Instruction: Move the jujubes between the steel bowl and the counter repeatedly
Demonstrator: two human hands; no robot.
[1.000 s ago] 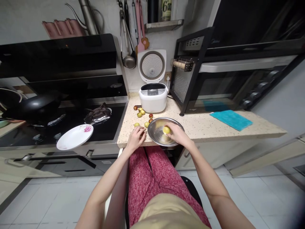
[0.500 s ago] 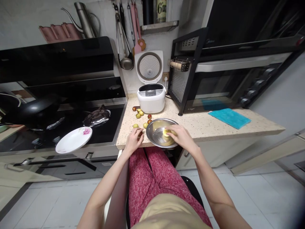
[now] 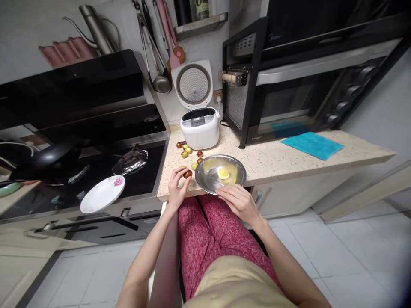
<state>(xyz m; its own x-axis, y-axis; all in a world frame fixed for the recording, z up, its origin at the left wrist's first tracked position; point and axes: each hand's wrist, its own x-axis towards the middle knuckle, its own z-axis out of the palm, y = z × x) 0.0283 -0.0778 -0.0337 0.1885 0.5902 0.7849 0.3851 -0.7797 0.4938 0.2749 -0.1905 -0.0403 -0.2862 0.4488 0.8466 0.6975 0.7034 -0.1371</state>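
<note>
My left hand [image 3: 178, 184] is closed around a red-brown jujube [image 3: 188, 174], pinched between thumb and fingers just left of the steel bowl [image 3: 205, 176]. A round, pale yellow piece of fruit [image 3: 224, 173], like a cut lemon, lies in the bowl. My right hand [image 3: 236, 201] is at the bowl's near rim with its fingers pressed together. What its fingertips hold, if anything, is hidden. Several green jujubes [image 3: 184, 154] and red ones [image 3: 200, 153] lie loose on the counter behind my left hand and beside the bowl.
A white rice cooker [image 3: 201, 132] stands with its lid up behind the jujubes. To the left, a white flowered plate [image 3: 99, 196] is by the front edge of the black stove [image 3: 150, 160]. A blue cloth [image 3: 313, 144] lies on the counter [image 3: 272, 164] before the oven [image 3: 295, 98].
My right hand has let go of the yellow piece in the bowl and drawn back to the near rim. My left hand has turned, bringing the red-brown jujube into clearer view.
</note>
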